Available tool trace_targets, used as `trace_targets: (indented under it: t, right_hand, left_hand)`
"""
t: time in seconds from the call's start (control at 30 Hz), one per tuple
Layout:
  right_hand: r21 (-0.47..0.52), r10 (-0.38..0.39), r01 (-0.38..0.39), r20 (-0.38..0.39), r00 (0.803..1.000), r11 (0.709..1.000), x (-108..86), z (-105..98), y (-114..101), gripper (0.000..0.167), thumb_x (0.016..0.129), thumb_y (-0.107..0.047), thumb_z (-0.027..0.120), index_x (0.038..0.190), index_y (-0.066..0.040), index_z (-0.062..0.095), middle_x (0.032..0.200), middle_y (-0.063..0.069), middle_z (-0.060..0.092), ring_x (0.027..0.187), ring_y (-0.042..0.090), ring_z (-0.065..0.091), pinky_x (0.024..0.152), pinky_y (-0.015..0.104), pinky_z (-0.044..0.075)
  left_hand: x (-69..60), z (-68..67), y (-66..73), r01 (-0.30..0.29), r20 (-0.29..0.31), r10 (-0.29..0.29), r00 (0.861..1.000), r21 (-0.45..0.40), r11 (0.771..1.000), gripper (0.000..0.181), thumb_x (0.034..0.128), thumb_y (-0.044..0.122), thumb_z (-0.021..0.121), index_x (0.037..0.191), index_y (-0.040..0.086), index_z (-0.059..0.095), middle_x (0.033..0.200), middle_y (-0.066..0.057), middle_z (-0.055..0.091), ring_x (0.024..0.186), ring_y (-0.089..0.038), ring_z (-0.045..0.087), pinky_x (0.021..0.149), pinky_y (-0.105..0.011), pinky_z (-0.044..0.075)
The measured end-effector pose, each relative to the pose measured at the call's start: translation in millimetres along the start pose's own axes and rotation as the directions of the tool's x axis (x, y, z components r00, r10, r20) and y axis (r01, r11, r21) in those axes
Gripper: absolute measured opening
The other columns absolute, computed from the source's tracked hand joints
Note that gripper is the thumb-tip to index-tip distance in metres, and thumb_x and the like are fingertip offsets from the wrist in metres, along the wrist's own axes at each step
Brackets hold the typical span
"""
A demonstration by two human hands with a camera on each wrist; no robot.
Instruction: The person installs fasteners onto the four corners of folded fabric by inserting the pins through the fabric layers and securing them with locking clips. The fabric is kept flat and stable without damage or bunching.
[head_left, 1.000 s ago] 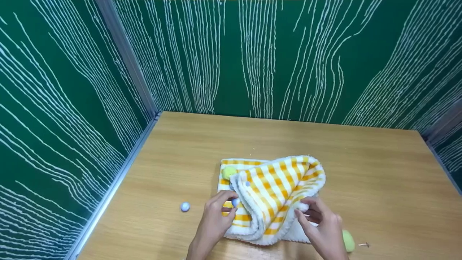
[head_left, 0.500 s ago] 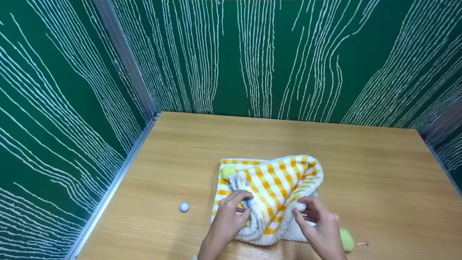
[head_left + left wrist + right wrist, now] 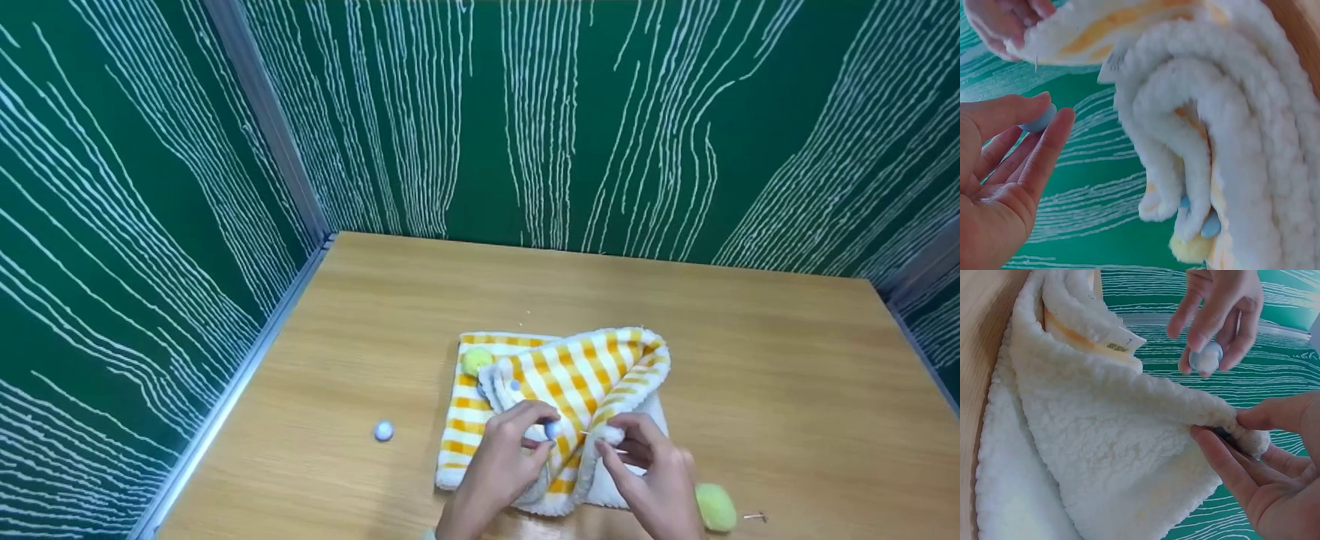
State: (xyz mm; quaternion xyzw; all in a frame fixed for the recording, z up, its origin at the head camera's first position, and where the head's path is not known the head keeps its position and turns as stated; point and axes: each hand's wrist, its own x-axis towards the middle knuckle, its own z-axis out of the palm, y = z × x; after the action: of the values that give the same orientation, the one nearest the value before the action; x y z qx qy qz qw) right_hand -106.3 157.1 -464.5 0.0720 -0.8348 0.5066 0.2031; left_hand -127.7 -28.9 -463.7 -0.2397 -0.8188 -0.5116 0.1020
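Observation:
Between thumb and fingers, the left hand (image 3: 504, 461) (image 3: 1005, 169) pinches a small light-blue ball (image 3: 552, 430) (image 3: 1040, 119) (image 3: 1206, 358) above the folded cloth. The right hand (image 3: 654, 469) (image 3: 1280, 467) grips a fleecy corner of the yellow-and-white checked cloth (image 3: 559, 375) (image 3: 1106, 422). A thin pin (image 3: 1036, 64) sticks out of that corner toward the left hand. Something dark blue (image 3: 1222, 432) shows between the right fingers, partly hidden. The ball and the pin are apart. Blue pieces (image 3: 1211, 225) and a yellow-green ball (image 3: 477, 361) (image 3: 1190, 248) lie at the cloth's left side.
A loose light-blue ball (image 3: 383, 430) rests on the wooden table (image 3: 337, 337) left of the cloth. Right of the right hand are a yellow-green ball (image 3: 715, 508) and a small metal pin (image 3: 756, 516). Green walls with white lines (image 3: 480, 135) enclose the table.
The left hand has moved right with the blue ball, from the cloth's left side to near the right hand. The right hand still holds the corner, shifted slightly left.

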Motion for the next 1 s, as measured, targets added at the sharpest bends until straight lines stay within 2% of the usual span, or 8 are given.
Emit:
trace_targets:
  t: [0.13,0.37,0.5,0.73,0.9,1.0]
  right_hand:
    - [0.004,-0.013,0.013,0.005,1.0,1.0,-0.7,1.7,-1.3,0.027,0.071,0.008,0.076,0.092,-0.002,0.063,0.08,0.003,0.068,0.069,0.008,0.065,0.059,0.016,0.052]
    - [-0.033,-0.059,0.059,-0.003,0.998,0.998,-0.9,3.5,-3.6,0.026,0.07,0.011,0.076,0.09,0.0,0.062,0.078,0.007,0.068,0.068,0.008,0.065,0.056,0.015,0.052]
    - [-0.021,-0.061,0.061,0.009,0.998,0.998,-1.1,3.0,-2.2,0.025,0.071,0.008,0.076,0.091,-0.001,0.063,0.08,0.006,0.069,0.069,0.009,0.066,0.056,0.016,0.052]
    - [-0.03,-0.092,0.091,-0.014,0.996,0.995,-0.7,1.5,-0.9,0.026,0.07,0.008,0.078,0.089,-0.003,0.063,0.077,0.004,0.07,0.07,0.006,0.066,0.054,0.016,0.052]
    - [-0.054,-0.117,0.117,0.002,0.993,0.992,-1.6,3.6,1.0,0.028,0.068,0.011,0.077,0.087,-0.004,0.063,0.072,0.003,0.07,0.067,0.003,0.065,0.052,0.016,0.051]
    - [-0.058,-0.102,0.104,0.032,0.994,0.993,-3.3,5.0,1.0,0.028,0.069,0.012,0.075,0.087,-0.006,0.063,0.072,0.002,0.07,0.065,0.004,0.065,0.053,0.016,0.051]
  left_hand:
    - [2.5,6.7,1.8,-0.04,0.022,0.04,0.999,0.011,0.999,0.027,0.0796,-0.009,0.067,0.101,0.007,0.064,0.099,0.0,0.064,0.095,-0.006,0.06,0.066,-0.01,0.049]
    - [4.0,13.9,3.0,-0.045,0.055,0.044,0.998,0.015,0.999,0.022,0.082,-0.007,0.066,0.099,0.007,0.065,0.098,0.003,0.063,0.096,-0.004,0.059,0.064,-0.008,0.047]
    - [4.4,16.4,2.8,-0.06,0.06,0.058,0.996,0.026,0.998,0.022,0.0816,-0.006,0.067,0.099,0.008,0.065,0.096,0.003,0.064,0.095,-0.003,0.059,0.064,-0.007,0.047]
    - [4.7,18.9,2.5,-0.093,0.075,0.092,0.993,0.02,0.995,0.026,0.0818,-0.004,0.068,0.105,0.008,0.067,0.103,0.0,0.066,0.098,-0.003,0.059,0.066,-0.008,0.048]
    - [3.7,20.6,2.7,-0.087,0.102,0.084,0.991,0.024,0.996,0.024,0.0838,0.001,0.067,0.107,0.008,0.069,0.104,0.001,0.068,0.096,-0.001,0.059,0.065,-0.007,0.047]
    - [0.9,22.4,2.3,-0.074,0.114,0.069,0.991,0.034,0.997,0.022,0.0843,0.002,0.067,0.105,0.009,0.069,0.102,0.003,0.068,0.094,0.001,0.059,0.064,-0.006,0.046]
